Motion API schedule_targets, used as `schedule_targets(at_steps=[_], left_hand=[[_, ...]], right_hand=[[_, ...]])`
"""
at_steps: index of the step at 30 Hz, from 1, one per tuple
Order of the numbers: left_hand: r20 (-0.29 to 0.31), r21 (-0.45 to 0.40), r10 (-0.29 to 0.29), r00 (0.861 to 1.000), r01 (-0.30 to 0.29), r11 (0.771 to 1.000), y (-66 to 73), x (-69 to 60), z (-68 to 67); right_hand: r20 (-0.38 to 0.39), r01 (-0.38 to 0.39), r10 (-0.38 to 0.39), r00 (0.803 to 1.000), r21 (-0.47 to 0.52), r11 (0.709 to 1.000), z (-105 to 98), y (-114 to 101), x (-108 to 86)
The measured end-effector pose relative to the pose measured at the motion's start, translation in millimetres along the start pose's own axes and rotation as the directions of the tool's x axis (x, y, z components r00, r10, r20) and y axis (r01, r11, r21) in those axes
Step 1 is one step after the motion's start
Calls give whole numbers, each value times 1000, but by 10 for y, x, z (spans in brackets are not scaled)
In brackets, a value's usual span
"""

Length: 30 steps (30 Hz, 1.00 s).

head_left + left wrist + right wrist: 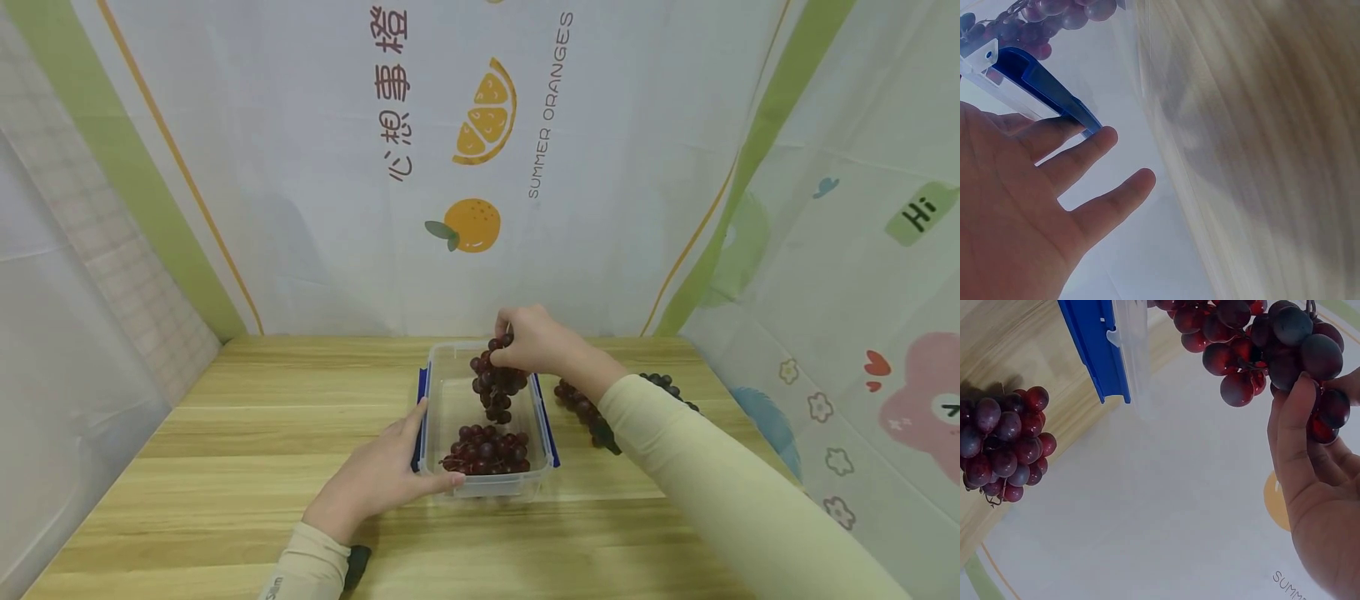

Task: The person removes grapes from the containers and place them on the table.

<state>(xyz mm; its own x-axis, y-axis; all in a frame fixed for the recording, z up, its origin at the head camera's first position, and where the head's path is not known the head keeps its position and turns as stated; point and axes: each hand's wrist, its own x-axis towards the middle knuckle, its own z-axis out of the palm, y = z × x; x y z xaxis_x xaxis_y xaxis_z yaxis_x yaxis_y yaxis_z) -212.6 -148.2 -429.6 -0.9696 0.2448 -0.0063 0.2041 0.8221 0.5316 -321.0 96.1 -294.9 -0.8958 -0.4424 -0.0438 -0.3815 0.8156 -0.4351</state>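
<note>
My right hand (536,337) grips a bunch of dark red grapes (497,385) near its top, with the bunch hanging over a clear plastic container (487,482) that has blue side clips. Inside the container, toward its near end, lies another grape bunch (486,452). My left hand (378,471) rests against the container's near left corner, thumb at the front rim. Its spread, fairly straight fingers touch the blue clip (1047,84) in the left wrist view. Fingers and thumb pinch the grapes (1322,356) in the right wrist view.
More red grapes (576,402) lie on the wooden table (300,417) right of the container, partly behind my right forearm. Darker grapes (663,382) show beyond the sleeve. A printed cloth (337,250) hangs behind the table, with others at both sides.
</note>
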Motion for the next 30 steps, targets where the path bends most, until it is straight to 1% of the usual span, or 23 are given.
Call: schedule_targets(at_steps=[7, 14, 20, 30], left_hand=[[6, -9, -10, 1000, 10, 1000, 12, -2, -4], [0, -6, -7, 1000, 7, 1000, 14, -2, -4], [5, -3, -9, 1000, 9, 1000, 17, -1, -7], [5, 5, -11, 1000, 11, 1000, 13, -1, -14]], right_hand=[[-28, 15, -15, 999, -10, 1000, -30, 23, -18], [-38, 15, -15, 999, -4, 1000, -74, 25, -37], [-64, 33, -32, 997, 0, 999, -101, 24, -55], [-88, 54, -52, 995, 17, 998, -164, -3, -129]])
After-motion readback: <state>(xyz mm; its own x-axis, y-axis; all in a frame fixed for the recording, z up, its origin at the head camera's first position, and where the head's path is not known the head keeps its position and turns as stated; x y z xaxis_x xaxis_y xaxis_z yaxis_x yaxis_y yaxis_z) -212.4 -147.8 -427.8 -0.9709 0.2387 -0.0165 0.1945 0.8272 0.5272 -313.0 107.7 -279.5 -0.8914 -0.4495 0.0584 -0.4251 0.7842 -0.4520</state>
